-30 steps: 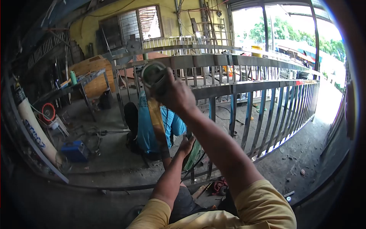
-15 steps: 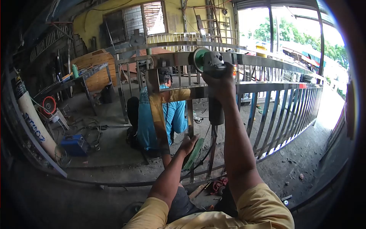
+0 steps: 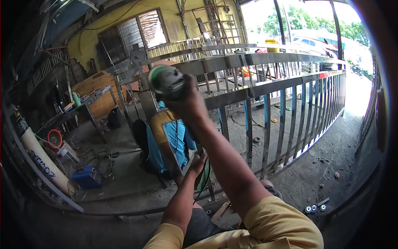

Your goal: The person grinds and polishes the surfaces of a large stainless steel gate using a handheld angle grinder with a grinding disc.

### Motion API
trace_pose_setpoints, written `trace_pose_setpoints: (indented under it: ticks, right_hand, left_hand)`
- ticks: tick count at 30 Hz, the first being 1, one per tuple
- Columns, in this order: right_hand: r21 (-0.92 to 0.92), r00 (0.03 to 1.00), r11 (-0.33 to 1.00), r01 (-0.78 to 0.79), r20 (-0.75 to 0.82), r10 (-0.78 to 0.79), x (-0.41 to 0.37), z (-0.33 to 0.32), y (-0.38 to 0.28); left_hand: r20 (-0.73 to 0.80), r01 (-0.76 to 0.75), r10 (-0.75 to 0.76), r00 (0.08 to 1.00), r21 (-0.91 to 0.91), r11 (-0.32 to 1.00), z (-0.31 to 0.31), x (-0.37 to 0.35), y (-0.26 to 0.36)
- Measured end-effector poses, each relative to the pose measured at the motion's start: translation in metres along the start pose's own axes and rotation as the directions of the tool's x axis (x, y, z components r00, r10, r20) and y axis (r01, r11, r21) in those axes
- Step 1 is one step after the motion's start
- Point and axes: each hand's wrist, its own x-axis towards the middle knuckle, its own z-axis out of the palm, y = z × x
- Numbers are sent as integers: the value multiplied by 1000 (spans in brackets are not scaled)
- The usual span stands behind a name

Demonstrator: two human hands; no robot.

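Note:
My right hand (image 3: 188,103) is closed around an angle grinder (image 3: 172,83) with a green-and-white disc, blurred by motion. It is held up at the top rail of a shiny metal railing (image 3: 269,87), near its left corner post; contact cannot be made out. Lower down, my left hand (image 3: 198,165) is closed on a green flat pad (image 3: 202,179), beside an upright bar. My right forearm hides part of the rails. Beyond the railing crouches a person in a blue shirt (image 3: 154,143).
A blue box-shaped machine (image 3: 87,177) and tangled cables lie on the floor at left, near a pale gas cylinder (image 3: 45,159). A cluttered workbench (image 3: 85,101) stands behind. Three small round parts (image 3: 314,208) lie on the floor at right.
My right hand has swung the grinder left and slightly down along the railing. The view has turned right. My left hand stays low by the upright with the green pad.

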Motion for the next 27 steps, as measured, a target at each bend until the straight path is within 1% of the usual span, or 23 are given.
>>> trace_pose_setpoints:
  ticks: [1, 3, 4, 5, 6, 7, 8, 9, 11, 12, 13, 14, 15, 16, 17, 18, 19, 20, 22, 23, 24, 25, 27]
  right_hand:
    - [14, 999, 1000, 9, -43, -9, 1, -15, 10]
    - [49, 991, 999, -3, -133, 10, 3, -49, 25]
    - [55, 986, 998, -30, -161, 38, 4, -65, 27]
    - [64, 979, 996, -56, -190, 67, 6, -82, 30]
    - [77, 979, 996, -54, -193, 68, 17, -95, 46]
    - [89, 978, 995, -54, -197, 71, 23, -104, 46]
    - [-6, 966, 990, -144, -219, 139, 23, -116, 44]
    - [43, 968, 992, -116, -219, 122, 24, -115, 44]
    - [147, 970, 988, -53, -226, 86, 28, -100, 42]
    - [58, 987, 996, -73, -140, 81, 27, -87, 40]
    - [91, 994, 996, 10, -109, 0, 24, -65, 40]
    - [47, 999, 998, -29, -26, 30, 11, -54, 5]
    - [56, 999, 998, 34, -15, -33, 11, -28, 2]
    - [35, 998, 999, -1, 56, -1, 9, -10, -9]
    - [94, 996, 996, -2, 87, -6, 12, 12, -10]
    - [132, 996, 991, 16, 88, -27, 13, 24, -16]
    - [169, 995, 985, 34, 90, -50, 15, 31, -19]
    - [158, 998, 987, 30, 58, -40, 17, 31, -18]
    - [129, 1000, 991, 25, -10, -24, 23, 15, -13]
    - [108, 1000, 994, 9, -18, -7, 24, -4, -9]
    - [75, 996, 997, 23, -85, -17, 28, -22, -1]
    - [40, 988, 999, 36, -151, -30, 33, -40, 7]
    - [57, 978, 997, -59, -194, 69, 36, -82, 18]
  left_hand:
    - [-11, 29, -29, 1000, 18, 999, 0, 0, 3]
    - [-7, 158, -158, 987, 52, 986, -2, -4, 13]
    - [-14, 149, -148, 989, 95, 984, -1, -5, 20]
    - [-10, 170, -170, 985, 78, 982, -2, -3, 16]
    - [-4, 193, -193, 981, 63, 979, -3, 0, 10]
    - [5, 218, -218, 976, 48, 975, -3, 0, 8]
    - [0, 209, -209, 978, 58, 976, -2, -2, 7]
    - [-6, 197, -197, 980, 69, 978, -1, -3, 10]
    - [-25, 173, -171, 985, 85, 981, 0, -4, 19]
    - [-38, 161, -158, 987, 87, 983, 0, -6, 20]
    - [-53, 150, -145, 988, 89, 985, 1, -7, 21]
    - [-3, 120, -120, 993, 51, 992, -1, -1, 8]
    - [46, 94, -95, 994, 12, 995, -7, 10, -18]
    - [78, 77, -72, 994, -63, 995, -9, 13, -35]
    - [109, 65, -50, 993, -139, 988, -12, 17, -52]
    - [119, 59, -30, 992, -253, 966, -8, 13, -55]
    - [104, 63, -36, 994, -274, 960, -9, 14, -57]
    - [89, 67, -42, 995, -296, 953, -11, 14, -60]
    - [15, 100, -98, 995, -160, 982, -9, 0, -23]
    - [-18, 120, -123, 992, -93, 988, -6, -5, -4]
    - [22, 212, -212, 977, 8, 977, -8, -6, 11]
    - [12, 192, -193, 981, 31, 981, -6, -7, 18]
    - [-10, 163, -163, 987, 77, 984, -2, -11, 21]
